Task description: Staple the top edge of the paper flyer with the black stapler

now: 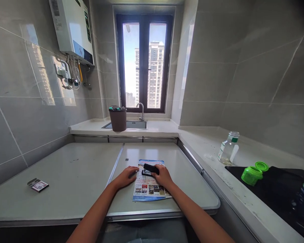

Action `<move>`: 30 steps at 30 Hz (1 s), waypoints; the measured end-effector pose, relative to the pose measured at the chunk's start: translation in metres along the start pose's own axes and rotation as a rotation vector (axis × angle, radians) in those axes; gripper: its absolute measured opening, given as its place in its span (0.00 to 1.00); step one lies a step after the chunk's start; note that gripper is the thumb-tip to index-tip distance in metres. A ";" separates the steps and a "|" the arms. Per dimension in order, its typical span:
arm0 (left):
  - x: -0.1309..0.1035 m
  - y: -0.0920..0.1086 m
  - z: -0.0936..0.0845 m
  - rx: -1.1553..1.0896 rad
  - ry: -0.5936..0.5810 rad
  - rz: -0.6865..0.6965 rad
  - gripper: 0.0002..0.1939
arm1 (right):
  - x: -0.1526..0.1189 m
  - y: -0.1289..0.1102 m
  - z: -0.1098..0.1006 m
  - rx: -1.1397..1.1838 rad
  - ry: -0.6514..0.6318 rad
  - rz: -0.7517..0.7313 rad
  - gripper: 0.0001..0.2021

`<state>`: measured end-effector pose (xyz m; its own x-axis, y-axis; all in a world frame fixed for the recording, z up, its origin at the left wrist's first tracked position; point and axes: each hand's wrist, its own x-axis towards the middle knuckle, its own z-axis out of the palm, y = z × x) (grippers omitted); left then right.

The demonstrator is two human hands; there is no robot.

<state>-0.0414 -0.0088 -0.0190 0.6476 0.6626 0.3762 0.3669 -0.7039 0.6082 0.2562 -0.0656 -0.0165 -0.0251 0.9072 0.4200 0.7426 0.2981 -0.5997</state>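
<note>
A printed paper sheet (144, 194) with coloured text and small photos lies on the white folding table in front of me. My right hand (163, 176) is wrapped round the rear of a black stapler (151, 167), which sits over the upper part of the sheet. The stapler's top arm stands apart from its base, pointing left. At the sheet's left edge, my left hand (126, 177) is closed with its fingertips on the paper. A small grey strip (127, 159), perhaps staples, lies beyond my left hand. A small box (39, 185) with its flap up rests far left.
The white table (78, 189) has a seam across it. Behind it stand a brown bin (118, 120) and a sink (139, 125) with a tap. On the right counter are a glass bottle (226, 150), an open green jar (252, 175) and a black hob (276, 192).
</note>
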 end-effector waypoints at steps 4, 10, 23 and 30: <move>0.000 0.000 0.000 0.026 -0.107 0.037 0.32 | 0.002 -0.004 0.001 0.081 -0.062 -0.012 0.15; 0.003 0.020 0.006 0.227 -0.052 -0.021 0.21 | 0.003 -0.002 0.000 0.136 -0.110 -0.013 0.19; 0.006 0.007 0.015 0.029 0.055 -0.120 0.14 | 0.001 0.014 -0.004 0.431 0.020 0.159 0.12; 0.005 0.008 0.012 -0.012 0.100 -0.159 0.09 | 0.002 -0.002 -0.006 0.384 -0.054 0.066 0.20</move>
<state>-0.0270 -0.0136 -0.0207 0.5126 0.7878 0.3414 0.4508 -0.5854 0.6739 0.2590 -0.0658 -0.0102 -0.0281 0.9393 0.3418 0.4399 0.3187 -0.8396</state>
